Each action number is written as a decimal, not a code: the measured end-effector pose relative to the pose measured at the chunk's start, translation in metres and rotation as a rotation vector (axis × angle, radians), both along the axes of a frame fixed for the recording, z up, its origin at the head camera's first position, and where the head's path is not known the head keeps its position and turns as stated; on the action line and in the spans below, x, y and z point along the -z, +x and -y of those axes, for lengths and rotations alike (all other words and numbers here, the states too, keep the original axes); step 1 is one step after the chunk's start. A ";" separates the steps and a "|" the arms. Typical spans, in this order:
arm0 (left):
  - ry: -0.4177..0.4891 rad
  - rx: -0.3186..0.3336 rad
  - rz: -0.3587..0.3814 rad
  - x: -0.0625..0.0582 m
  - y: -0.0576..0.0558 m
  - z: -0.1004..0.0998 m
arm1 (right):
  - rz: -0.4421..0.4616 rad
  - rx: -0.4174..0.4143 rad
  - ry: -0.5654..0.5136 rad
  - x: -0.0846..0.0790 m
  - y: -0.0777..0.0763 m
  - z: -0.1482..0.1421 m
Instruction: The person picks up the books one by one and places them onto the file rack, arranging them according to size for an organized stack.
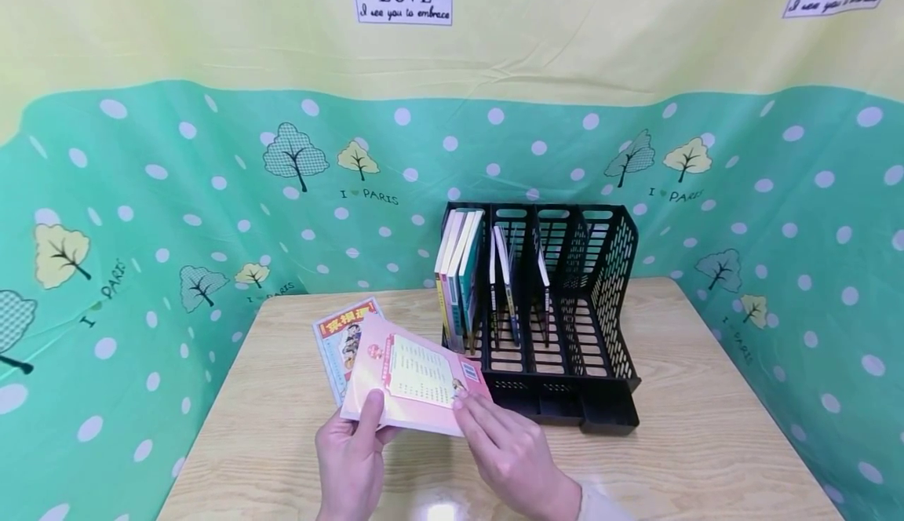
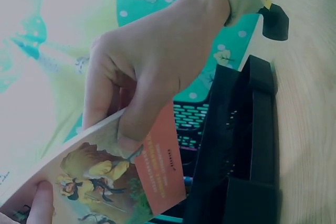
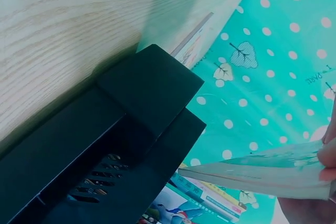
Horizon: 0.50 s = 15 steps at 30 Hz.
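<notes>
Both hands hold a thin pink book (image 1: 424, 372), its back cover with a pale list panel and a barcode facing up. My left hand (image 1: 353, 458) pinches its near left corner, thumb on top and fingers beneath. At the near right corner my right hand (image 1: 512, 450) grips it, fingers on the upper face. In the left wrist view the right thumb (image 2: 137, 121) presses the illustrated front cover (image 2: 100, 177). A second book (image 1: 342, 340) with a red and yellow title lies on the table, partly covered by the pink one.
A black file rack (image 1: 614, 333) stands on the wooden table (image 1: 268, 395), right of the held book. Several upright books (image 1: 459, 270) fill its left slot; a few thinner ones (image 1: 503, 286) lean in the middle slots. A green dotted curtain (image 1: 233, 152) surrounds the table's back and sides.
</notes>
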State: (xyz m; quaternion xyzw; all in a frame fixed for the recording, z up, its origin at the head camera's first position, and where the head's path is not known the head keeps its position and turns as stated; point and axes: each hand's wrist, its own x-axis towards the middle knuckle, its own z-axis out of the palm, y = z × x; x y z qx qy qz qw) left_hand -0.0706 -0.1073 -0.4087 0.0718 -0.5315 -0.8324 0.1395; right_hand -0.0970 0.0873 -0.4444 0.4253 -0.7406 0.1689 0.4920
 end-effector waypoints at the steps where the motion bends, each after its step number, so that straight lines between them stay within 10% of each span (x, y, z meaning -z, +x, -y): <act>1: -0.001 0.002 -0.001 0.000 0.000 0.000 | 0.002 -0.003 0.003 0.001 0.000 0.000; 15: -0.242 0.190 -0.206 0.007 -0.001 0.014 | 0.298 -0.056 -0.123 -0.009 -0.015 -0.024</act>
